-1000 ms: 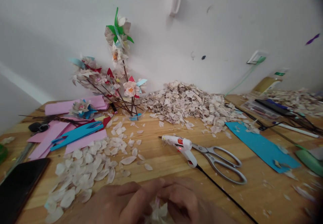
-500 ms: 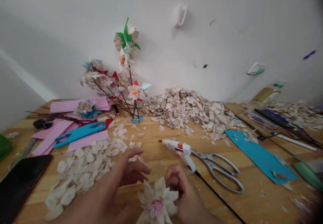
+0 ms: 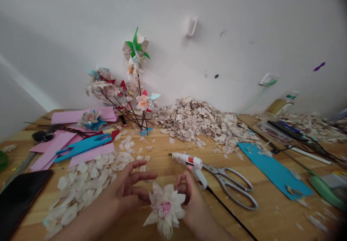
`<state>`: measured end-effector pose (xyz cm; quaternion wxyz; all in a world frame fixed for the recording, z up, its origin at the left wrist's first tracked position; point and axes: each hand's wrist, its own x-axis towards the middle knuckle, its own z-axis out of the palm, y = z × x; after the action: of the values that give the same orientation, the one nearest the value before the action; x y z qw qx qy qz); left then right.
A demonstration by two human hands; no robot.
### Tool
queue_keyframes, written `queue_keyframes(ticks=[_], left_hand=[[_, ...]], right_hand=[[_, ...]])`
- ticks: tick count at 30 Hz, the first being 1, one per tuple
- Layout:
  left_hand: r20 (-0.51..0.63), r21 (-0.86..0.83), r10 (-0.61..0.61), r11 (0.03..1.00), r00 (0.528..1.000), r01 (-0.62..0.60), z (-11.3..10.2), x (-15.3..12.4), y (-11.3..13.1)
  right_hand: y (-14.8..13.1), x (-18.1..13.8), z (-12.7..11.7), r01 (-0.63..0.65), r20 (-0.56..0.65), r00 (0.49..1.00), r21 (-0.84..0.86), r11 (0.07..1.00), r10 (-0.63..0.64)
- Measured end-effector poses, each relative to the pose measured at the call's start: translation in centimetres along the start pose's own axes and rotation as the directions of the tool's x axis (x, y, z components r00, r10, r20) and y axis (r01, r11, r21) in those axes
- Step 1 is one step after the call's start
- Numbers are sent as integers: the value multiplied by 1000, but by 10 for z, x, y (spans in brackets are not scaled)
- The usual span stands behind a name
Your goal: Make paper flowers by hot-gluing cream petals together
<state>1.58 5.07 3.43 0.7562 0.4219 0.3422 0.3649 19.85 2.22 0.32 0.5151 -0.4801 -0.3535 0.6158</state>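
A white petal flower (image 3: 165, 211) with a pink middle is up above the desk (image 3: 162, 150). The right hand (image 3: 192, 200) holds its side with bent fingers. The left hand (image 3: 126, 186) grips nothing, its fingers spread beside the flower; I can't tell if they touch. Farther back lie a glue gun (image 3: 186, 160) and scissors (image 3: 221, 171). A big petal heap (image 3: 195, 117) sits along the back edge.

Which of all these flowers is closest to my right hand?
The white, pink-centred flower, held in your right hand; every other flower sits farther back, towards the wall.
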Motion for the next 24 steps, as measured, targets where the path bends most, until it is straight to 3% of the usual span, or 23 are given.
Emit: queue_keyframes(ticks=[5,11,17,20,22,24], left_hand=[[-12,14,-1,1000,1000,2,-8,5,-9],[82,-32,-9,999,997,11,-11,6,-14],[123,-110,70,992,990,-56,-14,12,-20],[125,-129,31,992,992,-15,-15,14,-24],[24,-107,13,994,1000,-11,-16,16,-23],[-194,-37,61,997,979,-70,-18,18,-16]], right_hand=[[4,1,-1,76,73,995,-61,995,-72],[2,4,2,72,31,997,44,996,-73],[5,2,2,87,39,996,-36,996,-86],[13,4,0,119,40,992,-46,992,-117],[18,7,-3,139,58,989,-58,989,-136],[21,10,-5,172,74,983,-59,983,-167]])
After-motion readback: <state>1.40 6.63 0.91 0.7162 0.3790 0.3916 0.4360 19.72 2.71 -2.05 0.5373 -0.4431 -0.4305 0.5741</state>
